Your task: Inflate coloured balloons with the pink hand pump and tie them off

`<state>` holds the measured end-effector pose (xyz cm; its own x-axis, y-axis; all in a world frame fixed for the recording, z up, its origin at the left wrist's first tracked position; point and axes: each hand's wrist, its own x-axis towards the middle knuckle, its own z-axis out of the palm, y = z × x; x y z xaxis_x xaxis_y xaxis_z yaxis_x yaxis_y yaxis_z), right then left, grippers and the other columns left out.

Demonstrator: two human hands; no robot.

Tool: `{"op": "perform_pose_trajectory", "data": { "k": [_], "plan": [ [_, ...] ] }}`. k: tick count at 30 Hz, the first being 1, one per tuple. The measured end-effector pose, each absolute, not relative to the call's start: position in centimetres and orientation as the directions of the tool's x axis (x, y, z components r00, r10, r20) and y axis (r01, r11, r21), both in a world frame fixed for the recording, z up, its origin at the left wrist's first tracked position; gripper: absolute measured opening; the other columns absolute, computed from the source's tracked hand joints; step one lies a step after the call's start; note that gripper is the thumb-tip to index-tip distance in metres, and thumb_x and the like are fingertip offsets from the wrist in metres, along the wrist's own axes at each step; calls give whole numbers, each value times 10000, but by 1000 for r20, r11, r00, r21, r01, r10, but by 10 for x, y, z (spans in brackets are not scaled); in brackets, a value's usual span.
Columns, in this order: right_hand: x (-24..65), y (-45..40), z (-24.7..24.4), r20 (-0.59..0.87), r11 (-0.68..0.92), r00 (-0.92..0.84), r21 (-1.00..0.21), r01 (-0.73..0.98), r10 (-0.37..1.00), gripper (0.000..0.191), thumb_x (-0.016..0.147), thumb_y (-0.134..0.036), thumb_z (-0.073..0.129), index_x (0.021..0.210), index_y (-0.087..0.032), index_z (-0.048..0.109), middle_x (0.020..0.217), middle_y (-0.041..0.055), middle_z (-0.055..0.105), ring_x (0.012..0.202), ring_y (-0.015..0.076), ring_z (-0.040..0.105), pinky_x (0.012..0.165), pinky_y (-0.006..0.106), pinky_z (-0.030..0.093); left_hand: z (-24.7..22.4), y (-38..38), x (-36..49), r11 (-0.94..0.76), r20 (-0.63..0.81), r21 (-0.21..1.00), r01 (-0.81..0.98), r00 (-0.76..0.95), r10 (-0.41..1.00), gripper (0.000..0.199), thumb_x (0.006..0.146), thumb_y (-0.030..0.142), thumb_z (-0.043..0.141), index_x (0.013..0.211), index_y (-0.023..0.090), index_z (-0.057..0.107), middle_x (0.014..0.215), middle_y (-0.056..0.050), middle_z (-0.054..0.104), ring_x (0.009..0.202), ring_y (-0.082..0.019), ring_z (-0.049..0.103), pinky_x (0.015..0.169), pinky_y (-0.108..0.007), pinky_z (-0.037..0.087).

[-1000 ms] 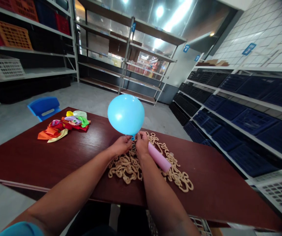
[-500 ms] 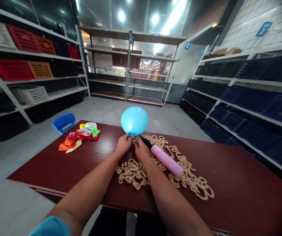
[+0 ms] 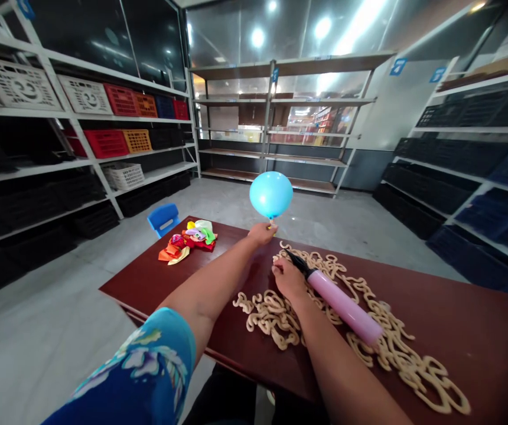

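Note:
A blown-up light-blue balloon [image 3: 271, 193] stands above the far edge of the table. My left hand [image 3: 263, 232] is stretched forward and pinches it at the neck, just below the round body. My right hand [image 3: 287, 276] rests low over the table with its fingers curled in; whatever lies between them is hidden. Right beside that hand is a pink hand pump [image 3: 345, 307] with a black nozzle end, lying slantwise on a heap of beige curled strands [image 3: 276, 319]. More of these strands spread toward the right.
Limp coloured balloons [image 3: 192, 239] lie in a pile on the left of the dark red table [image 3: 147, 286]. A blue chair [image 3: 163, 219] stands beyond the table's left edge. Shelves with crates [image 3: 121, 99] line the left side, and dark bins [image 3: 449, 177] the right.
My left hand has carried the balloon forward, away from my right hand. The right hand has left the balloon's neck and come down near the pump nozzle. The view has turned left.

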<state>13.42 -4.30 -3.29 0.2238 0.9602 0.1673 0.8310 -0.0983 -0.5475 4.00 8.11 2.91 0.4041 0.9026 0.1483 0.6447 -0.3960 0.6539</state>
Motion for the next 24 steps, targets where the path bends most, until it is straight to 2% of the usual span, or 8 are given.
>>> {"op": "perform_pose_trajectory", "data": {
  "k": [2, 5, 10, 13, 15, 19, 22, 24],
  "plan": [
    [134, -43, -33, 172, -100, 223, -534, 840, 959, 158, 799, -271, 461, 902, -234, 574, 949, 22, 637, 874, 172, 579, 756, 270, 396, 27, 83, 29, -456, 169, 584, 671, 449, 878, 399, 798, 411, 417, 982, 146, 653, 1002, -115, 638, 936, -231, 563, 825, -305, 402],
    [135, -42, -34, 174, -92, 212, -525, 846, 962, 152, 795, -278, 463, 880, -237, 581, 932, 18, 640, 875, 176, 580, 756, 270, 397, 19, 82, -2, -470, 212, 485, 737, 422, 881, 384, 778, 369, 449, 1033, 156, 642, 1092, -115, 599, 949, -222, 555, 849, -302, 393],
    [135, -42, -33, 158, -100, 215, -534, 839, 964, 150, 792, -284, 472, 877, -246, 590, 946, 17, 639, 903, 171, 576, 777, 267, 400, 18, 74, -87, -490, 342, 325, 809, 383, 858, 293, 765, 309, 463, 904, 175, 683, 947, -89, 628, 906, -193, 550, 846, -277, 393],
    [134, -42, -31, 148, -113, 221, -524, 844, 964, 150, 790, -292, 476, 871, -247, 594, 939, 22, 643, 898, 176, 576, 767, 269, 399, 25, 71, -148, -376, 402, 285, 882, 246, 882, 275, 767, 304, 447, 843, 181, 681, 917, -85, 627, 885, -196, 550, 811, -285, 403],
    [133, -42, -30, 137, -129, 231, -519, 845, 963, 151, 789, -296, 477, 869, -249, 595, 939, 18, 646, 890, 182, 578, 750, 272, 397, 29, 71, -184, -229, 404, 295, 928, 96, 910, 280, 767, 324, 441, 853, 188, 671, 925, -89, 626, 857, -205, 557, 756, -292, 415],
    [132, -42, -28, 122, -143, 237, -510, 848, 964, 154, 790, -301, 477, 872, -248, 596, 933, 14, 651, 867, 185, 581, 714, 270, 389, 29, 74, -230, 117, 221, 355, 927, -205, 953, 312, 757, 416, 441, 797, 199, 661, 812, -93, 638, 780, -234, 576, 642, -300, 410],
    [132, -42, -29, 130, -132, 229, -511, 849, 965, 156, 791, -297, 477, 873, -244, 598, 934, 16, 651, 854, 183, 581, 703, 267, 385, 22, 75, -242, 207, 104, 414, 886, -272, 957, 351, 656, 535, 541, 690, 205, 656, 692, -87, 623, 760, -258, 577, 622, -304, 396],
    [133, -42, -29, 133, -131, 229, -512, 849, 964, 154, 792, -296, 475, 862, -239, 600, 927, 18, 650, 840, 182, 581, 696, 268, 383, 18, 75, -243, 208, 92, 478, 853, -285, 954, 323, 562, 522, 634, 634, 207, 653, 654, -87, 613, 746, -266, 572, 608, -302, 385]
  ]
}}
